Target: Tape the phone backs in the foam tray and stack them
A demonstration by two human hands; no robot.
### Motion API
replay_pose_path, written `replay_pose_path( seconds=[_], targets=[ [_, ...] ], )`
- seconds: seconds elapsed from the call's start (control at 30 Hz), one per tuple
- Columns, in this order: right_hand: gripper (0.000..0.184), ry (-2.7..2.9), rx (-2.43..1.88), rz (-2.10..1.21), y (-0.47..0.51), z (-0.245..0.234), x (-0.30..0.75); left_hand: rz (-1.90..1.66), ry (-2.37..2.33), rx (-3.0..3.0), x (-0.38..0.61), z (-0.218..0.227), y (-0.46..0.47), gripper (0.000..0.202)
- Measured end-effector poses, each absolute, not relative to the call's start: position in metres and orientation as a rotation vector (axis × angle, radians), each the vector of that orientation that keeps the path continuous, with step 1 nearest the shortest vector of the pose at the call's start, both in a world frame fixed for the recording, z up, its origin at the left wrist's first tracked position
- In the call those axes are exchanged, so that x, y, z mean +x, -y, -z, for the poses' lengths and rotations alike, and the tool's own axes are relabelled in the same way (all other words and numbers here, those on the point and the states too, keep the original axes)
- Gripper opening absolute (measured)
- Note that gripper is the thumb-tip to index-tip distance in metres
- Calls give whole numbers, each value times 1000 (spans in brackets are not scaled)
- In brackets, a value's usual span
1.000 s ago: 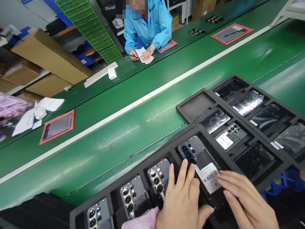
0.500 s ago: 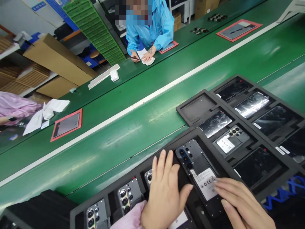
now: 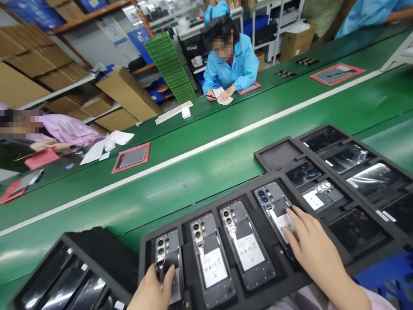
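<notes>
A black foam tray (image 3: 248, 188) holds a row of smartphones without back covers, camera ends away from me. My left hand (image 3: 156, 286) is at the leftmost smartphone (image 3: 171, 241), thumb and fingers apart over its middle. My right hand (image 3: 314, 241) lies over the rightmost smartphone (image 3: 269, 196), its thumb tip on the white label and its fingers near the right edge. Between my hands lie two more smartphones (image 3: 213, 267) (image 3: 247, 249), each with a white label. The lower part of the leftmost phone is hidden by my left hand.
More trays (image 3: 290, 138) with phones sit at the right. A stack of black trays (image 3: 106, 245) stands at the left. Beyond the green conveyor belt (image 3: 180, 176) a person in blue (image 3: 248, 60) and another in pink (image 3: 71, 129) work. Red-framed sheets (image 3: 132, 157) lie there.
The view has swung up and left. My left hand has moved left, off the middle phones to the leftmost one. My right hand has shifted from the rightmost phone's lower edge up over its label.
</notes>
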State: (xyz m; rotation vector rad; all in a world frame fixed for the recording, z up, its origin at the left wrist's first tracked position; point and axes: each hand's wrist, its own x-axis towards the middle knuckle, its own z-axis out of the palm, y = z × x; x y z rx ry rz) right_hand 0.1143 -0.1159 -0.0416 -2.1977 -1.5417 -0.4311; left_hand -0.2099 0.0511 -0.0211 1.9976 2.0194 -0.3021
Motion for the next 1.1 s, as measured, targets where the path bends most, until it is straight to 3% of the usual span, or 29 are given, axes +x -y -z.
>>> replay_pose_path(
  seconds=[0.07,0.2,0.33,0.47,0.57,0.67,0.8,0.93,1.1],
  targets=[
    [38,1579,-2412,385,102,36,114,271,-2054,1939,-193,14,-51,53],
    [41,1288,-2789,-121,73,14,116,-121,-1930,1563,-183,-2,-56,34],
    [27,1158,-2788,-274,62,-4,127,-416,-1624,1453,-203,-7,-46,32],
    [22,1096,-2661,-403,71,-22,140,-569,-1440,1258,-208,-7,-37,43],
    [21,981,-2582,-360,74,-32,134,-591,-1253,1143,-187,-2,-34,45],
    [29,965,-2465,-453,66,-26,112,-531,-1181,1123,-159,9,-33,28],
    [20,1044,-2392,-664,50,-4,81,-384,-1208,1135,-150,13,-35,13],
    [27,981,-2470,-700,43,8,71,-272,-1167,1127,-157,-1,-42,2],
    [19,864,-2351,-794,36,14,68,-270,-1202,1103,-139,1,-45,14]
  ],
)
